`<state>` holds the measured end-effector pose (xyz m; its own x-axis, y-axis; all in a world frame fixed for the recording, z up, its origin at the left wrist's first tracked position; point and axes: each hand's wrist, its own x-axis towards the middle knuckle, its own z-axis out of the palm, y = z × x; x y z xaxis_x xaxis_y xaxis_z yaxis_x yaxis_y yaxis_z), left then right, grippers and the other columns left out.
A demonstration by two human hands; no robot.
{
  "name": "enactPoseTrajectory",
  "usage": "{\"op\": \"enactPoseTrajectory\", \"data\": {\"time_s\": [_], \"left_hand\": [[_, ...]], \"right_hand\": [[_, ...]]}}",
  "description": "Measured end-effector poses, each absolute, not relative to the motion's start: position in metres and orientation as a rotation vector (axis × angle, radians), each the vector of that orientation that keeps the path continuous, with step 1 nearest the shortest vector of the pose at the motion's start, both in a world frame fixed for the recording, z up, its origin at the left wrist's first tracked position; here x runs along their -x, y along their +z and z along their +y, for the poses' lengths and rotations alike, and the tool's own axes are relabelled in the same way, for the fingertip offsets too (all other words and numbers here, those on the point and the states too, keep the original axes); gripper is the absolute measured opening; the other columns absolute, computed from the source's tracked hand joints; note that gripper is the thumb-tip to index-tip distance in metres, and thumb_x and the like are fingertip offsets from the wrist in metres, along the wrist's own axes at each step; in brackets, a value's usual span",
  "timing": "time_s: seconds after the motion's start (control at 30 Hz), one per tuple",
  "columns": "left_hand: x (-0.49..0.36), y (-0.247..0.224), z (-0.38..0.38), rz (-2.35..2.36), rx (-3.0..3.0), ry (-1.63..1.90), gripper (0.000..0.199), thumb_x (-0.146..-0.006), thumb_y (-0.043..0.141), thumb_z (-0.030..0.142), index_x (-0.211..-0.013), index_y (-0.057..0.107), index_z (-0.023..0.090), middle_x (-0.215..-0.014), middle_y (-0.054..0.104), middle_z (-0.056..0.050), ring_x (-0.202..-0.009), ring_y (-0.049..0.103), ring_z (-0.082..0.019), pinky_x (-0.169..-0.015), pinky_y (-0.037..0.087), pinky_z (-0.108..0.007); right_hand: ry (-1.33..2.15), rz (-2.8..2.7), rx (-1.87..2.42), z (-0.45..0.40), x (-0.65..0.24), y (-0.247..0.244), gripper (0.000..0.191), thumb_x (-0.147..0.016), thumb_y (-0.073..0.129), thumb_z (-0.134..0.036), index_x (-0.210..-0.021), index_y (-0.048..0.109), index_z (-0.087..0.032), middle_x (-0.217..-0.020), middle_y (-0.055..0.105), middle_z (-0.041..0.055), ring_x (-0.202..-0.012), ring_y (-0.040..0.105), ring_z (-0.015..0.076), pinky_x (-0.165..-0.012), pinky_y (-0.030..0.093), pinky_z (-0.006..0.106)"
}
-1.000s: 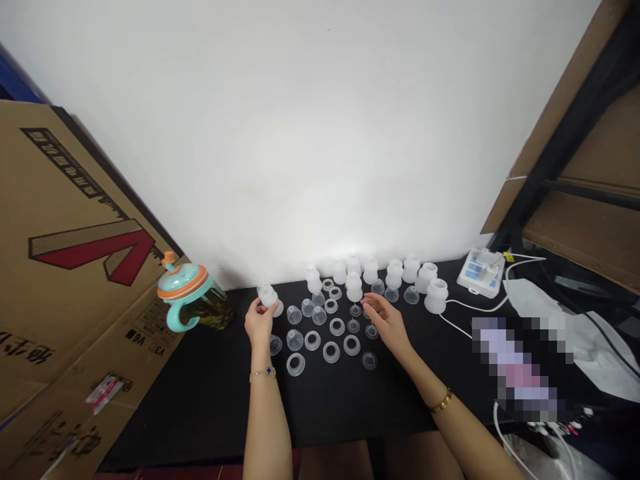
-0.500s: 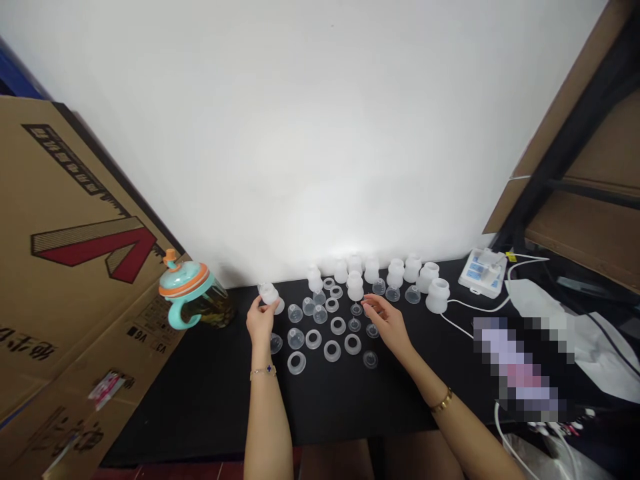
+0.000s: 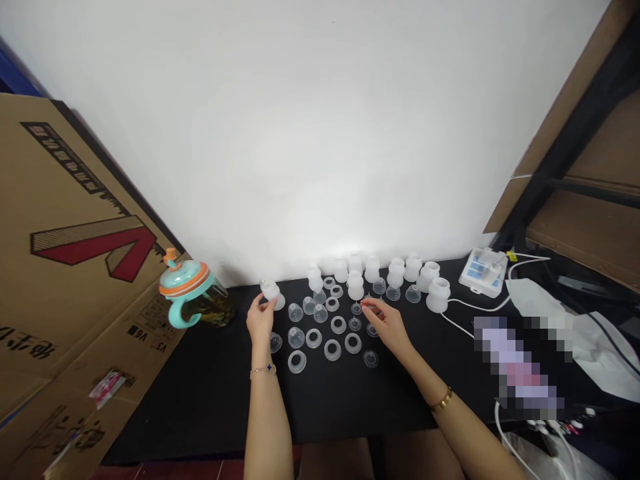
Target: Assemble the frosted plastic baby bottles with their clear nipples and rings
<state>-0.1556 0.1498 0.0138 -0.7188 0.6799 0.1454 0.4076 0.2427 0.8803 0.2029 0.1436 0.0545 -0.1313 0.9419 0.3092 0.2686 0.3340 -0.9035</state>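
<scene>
At the left end of the parts, my left hand [image 3: 260,320] has its thumb and fingers closed around the lower part of a small white bottle [image 3: 271,291]. My right hand [image 3: 387,325] hovers low over the right side of the parts, fingers drawn together. Its fingertips are beside a small clear nipple-like piece [image 3: 356,308]; whether they pinch anything is hidden. Between the hands lie several frosted rings [image 3: 333,350] and several clear domed caps [image 3: 296,337]. Another clear flat-based piece [image 3: 371,359] lies below the right hand.
Several white bottles [image 3: 396,273] stand along the wall. A lidded jug [image 3: 186,293] and a large cardboard box [image 3: 90,267] flank the left side. To the right are a white plastic case [image 3: 483,272], white cables [image 3: 480,309] and crumpled white sheeting [image 3: 607,353] on the black table [image 3: 210,393].
My right hand has shifted slightly left, and clear pieces behind it show more. The bottle at my left hand has turned or tilted slightly; that hand has barely moved.
</scene>
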Motion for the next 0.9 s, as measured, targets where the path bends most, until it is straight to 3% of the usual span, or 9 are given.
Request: {"op": "enactPoseTrajectory", "data": {"time_s": [0.4,0.73,0.9], "left_hand": [[0.154,0.014,0.149,2.261,-1.018,1.468,0.049,-0.080,0.069,0.039,-0.124,0.063,0.018,-0.090,0.074,-0.006,-0.087,0.070,-0.024,-0.084,0.052,-0.037],[0.146,0.021,0.145,2.328,-0.972,1.528,0.056,-0.083,0.066,0.040,-0.132,0.051,0.018,-0.087,0.070,-0.002,-0.081,0.069,-0.020,-0.084,0.051,-0.036],[0.141,0.027,0.141,2.406,-0.922,1.567,0.041,-0.083,0.063,0.044,-0.113,0.056,0.018,-0.079,0.064,0.001,-0.073,0.064,-0.020,-0.078,0.049,-0.035]], "right_hand": [[0.792,-1.678,1.118,0.146,-0.205,0.052,0.029,-0.089,0.055,-0.041,-0.098,0.074,-0.020,-0.096,0.076,0.0068,-0.077,0.067,0.0211,-0.060,0.052,0.029],[0.540,-1.687,1.189,0.155,-0.217,0.050,0.028,-0.093,0.051,-0.038,-0.100,0.072,-0.021,-0.094,0.075,0.0067,-0.076,0.067,0.0210,-0.063,0.051,0.031],[0.344,-1.625,1.173,0.160,-0.225,0.050,0.027,-0.094,0.049,-0.035,-0.102,0.071,-0.020,-0.108,0.073,0.0108,-0.094,0.067,0.0251,-0.071,0.055,0.034]]}}
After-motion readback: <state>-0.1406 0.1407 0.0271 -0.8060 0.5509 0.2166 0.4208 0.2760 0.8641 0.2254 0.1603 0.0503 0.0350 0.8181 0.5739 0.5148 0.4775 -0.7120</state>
